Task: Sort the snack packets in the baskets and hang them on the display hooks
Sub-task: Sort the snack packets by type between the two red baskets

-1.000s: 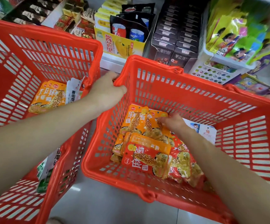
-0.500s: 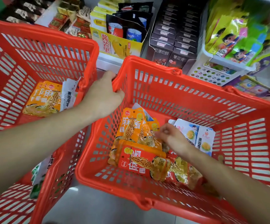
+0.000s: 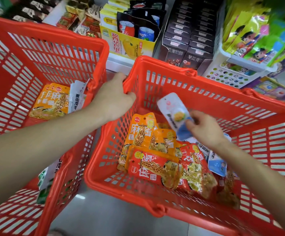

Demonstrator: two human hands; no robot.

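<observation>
1. We work between two red baskets. The left basket [image 3: 44,53] holds a few sorted packets [image 3: 51,103], and the right basket [image 3: 223,103] holds the mixed pile.
2. The orange packets [image 3: 143,133] lie overlapped on the right basket's floor.
3. Our left hand [image 3: 112,101] grips the right basket's rim, fingers curled over it.
4. Our right hand [image 3: 205,128] holds a white-and-blue packet [image 3: 172,114] above the pile, with its fingers [image 3: 192,124] pinching the lower blue end.
5. This packet looks light, floppy and glossy, so probably slippery. We judge a flat sealed edge the surest hold.
</observation>
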